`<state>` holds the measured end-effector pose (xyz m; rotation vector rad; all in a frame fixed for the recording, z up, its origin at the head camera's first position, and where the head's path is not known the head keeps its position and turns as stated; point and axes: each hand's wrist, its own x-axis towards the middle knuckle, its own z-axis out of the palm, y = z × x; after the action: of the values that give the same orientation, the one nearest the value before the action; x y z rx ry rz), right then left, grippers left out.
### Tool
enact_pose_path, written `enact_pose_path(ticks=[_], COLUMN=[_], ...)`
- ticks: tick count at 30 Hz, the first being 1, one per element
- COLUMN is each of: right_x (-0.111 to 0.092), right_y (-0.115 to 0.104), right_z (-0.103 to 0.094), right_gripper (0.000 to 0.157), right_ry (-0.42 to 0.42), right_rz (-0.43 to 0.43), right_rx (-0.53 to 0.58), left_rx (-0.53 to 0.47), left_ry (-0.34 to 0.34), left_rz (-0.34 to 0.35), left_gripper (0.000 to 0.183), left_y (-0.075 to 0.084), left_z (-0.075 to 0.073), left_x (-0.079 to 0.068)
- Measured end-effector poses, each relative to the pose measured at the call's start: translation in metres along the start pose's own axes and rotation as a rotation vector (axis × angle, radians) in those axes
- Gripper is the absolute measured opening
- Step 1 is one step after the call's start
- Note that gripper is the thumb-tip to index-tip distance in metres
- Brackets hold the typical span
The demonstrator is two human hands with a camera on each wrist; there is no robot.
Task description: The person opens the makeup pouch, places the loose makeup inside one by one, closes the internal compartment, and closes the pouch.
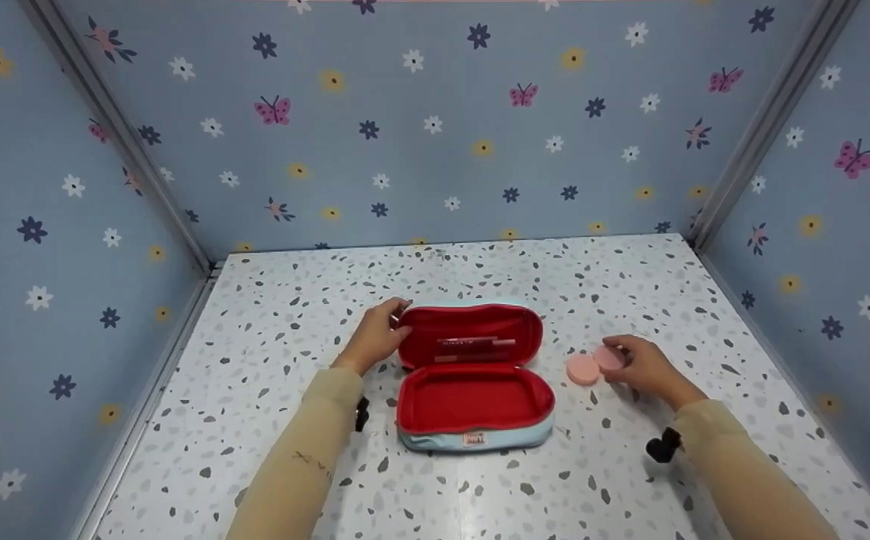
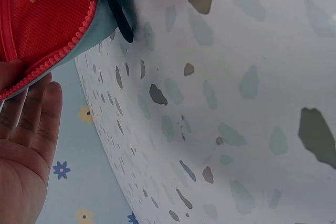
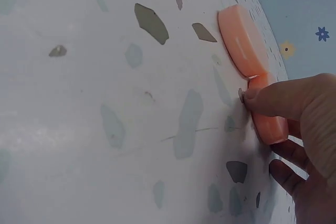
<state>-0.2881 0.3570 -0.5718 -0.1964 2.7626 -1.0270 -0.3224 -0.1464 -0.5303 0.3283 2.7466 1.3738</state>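
Note:
A light-blue pencil case (image 1: 476, 441) with a red lining lies unzipped on the table, its lid (image 1: 532, 330) raised at the back. The left hand (image 1: 376, 337) holds the lid's left end; in the left wrist view, the thumb is on the red mesh side and the fingers (image 2: 47, 114) lie behind the blue outside. A few slim items, partly hidden, show behind the mesh (image 2: 47, 19). To the right of the pencil case, the right hand (image 1: 649, 369) pinches the right half of a pink contact lens case (image 1: 582, 370), two round parts side by side on the table.
The white speckled table (image 1: 292, 480) is bordered by blue flowered panels (image 1: 435, 165) at the back and both sides. Black clips (image 1: 662, 445) hang by the wrists. A dark zipper pull (image 2: 121, 19) dangles from the pencil case.

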Motion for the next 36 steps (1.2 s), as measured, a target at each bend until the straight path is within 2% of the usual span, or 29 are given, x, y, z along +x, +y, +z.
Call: enact_pose_path(ticks=[12, 20, 27, 36], right_x=[-0.009, -0.014, -0.012, -0.012], right_y=[-0.012, -0.026, -0.039, -0.058], right_z=[-0.004, -0.006, -0.001, 0.006], right_gripper=[0.075, 0.072, 0.061, 0.061], right_ry=[0.04, 0.094, 0.162, 0.114], right_rz=[0.017, -0.079, -0.241, -0.238], right_rx=[-0.011, -0.014, -0.06, -0.03], left_rx=[-0.014, -0.015, -0.008, 0.008], left_ry=[0.001, -0.005, -0.001, -0.004], left_rz=[0.019, 0.029, 0.028, 0.012], left_gripper=[0.042, 0.042, 0.043, 0.043], left_y=[-0.005, -0.004, 0.0, 0.001], left_z=[0.0, 0.0, 0.0, 0.0], left_x=[0.001, 0.003, 0.0, -0.001])
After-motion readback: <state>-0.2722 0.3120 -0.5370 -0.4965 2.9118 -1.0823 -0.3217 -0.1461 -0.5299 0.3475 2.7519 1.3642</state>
